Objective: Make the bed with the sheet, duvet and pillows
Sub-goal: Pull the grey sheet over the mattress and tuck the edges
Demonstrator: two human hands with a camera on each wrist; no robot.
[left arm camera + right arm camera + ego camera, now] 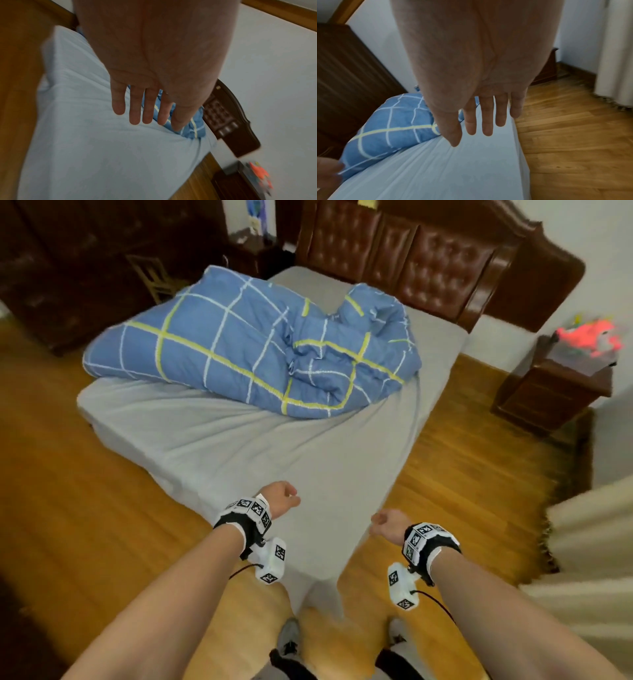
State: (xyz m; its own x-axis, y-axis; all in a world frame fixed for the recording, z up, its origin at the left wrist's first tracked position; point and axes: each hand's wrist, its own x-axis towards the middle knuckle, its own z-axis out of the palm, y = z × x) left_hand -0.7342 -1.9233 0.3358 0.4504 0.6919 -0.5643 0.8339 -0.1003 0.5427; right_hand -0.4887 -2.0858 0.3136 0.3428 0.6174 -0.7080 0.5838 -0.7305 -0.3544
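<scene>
From my head, the blue checked quilted duvet (246,347) lies bunched at the far end of the grey-sheeted bed (239,446). My left hand (154,83) shows straight fingers, holding nothing. My right hand (479,94) likewise. The duvet looks soft and bulky; I'd grip its near corners.

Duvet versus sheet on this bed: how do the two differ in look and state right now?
The duvet is blue with white and yellow grid lines; the sheet is plain pale grey. The duvet lies bunched in a crumpled heap toward the headboard end; the sheet is spread flat over the mattress with only light wrinkles. The duvet covers part of the bed; the sheet covers all that shows. Neither is held: the left hand and right hand are open above the foot corner.
</scene>
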